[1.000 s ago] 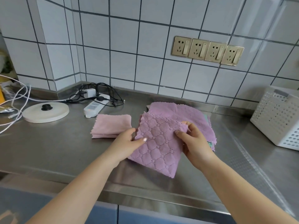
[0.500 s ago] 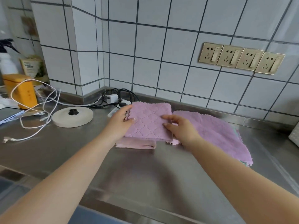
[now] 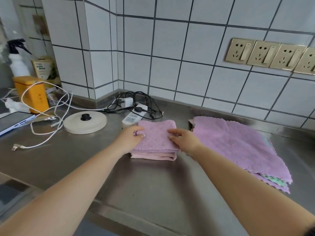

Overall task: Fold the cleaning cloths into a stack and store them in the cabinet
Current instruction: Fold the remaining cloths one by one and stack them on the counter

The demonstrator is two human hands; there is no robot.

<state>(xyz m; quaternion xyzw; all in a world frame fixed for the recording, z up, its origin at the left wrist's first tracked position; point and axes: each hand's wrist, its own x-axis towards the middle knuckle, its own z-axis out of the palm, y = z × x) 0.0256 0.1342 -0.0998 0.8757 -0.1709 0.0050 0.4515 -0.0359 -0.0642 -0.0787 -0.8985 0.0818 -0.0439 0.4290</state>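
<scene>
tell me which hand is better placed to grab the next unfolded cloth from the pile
Right. The right hand rests on the folded purple cloth directly beside the unfolded pile; the left hand is on the cloth's far side.

Kitchen, domestic type. Stainless-steel table (image 3: 153, 181) w/ raised back edge, set into a corner of white tiled wall (image 3: 170, 48) w/ dark grout. Row of gold wall sockets (image 3: 271, 56) above. Kettle base (image 3: 85, 122), power strip (image 3: 134, 116), spray bottle (image 3: 17, 62) and chargers along the back.
</scene>
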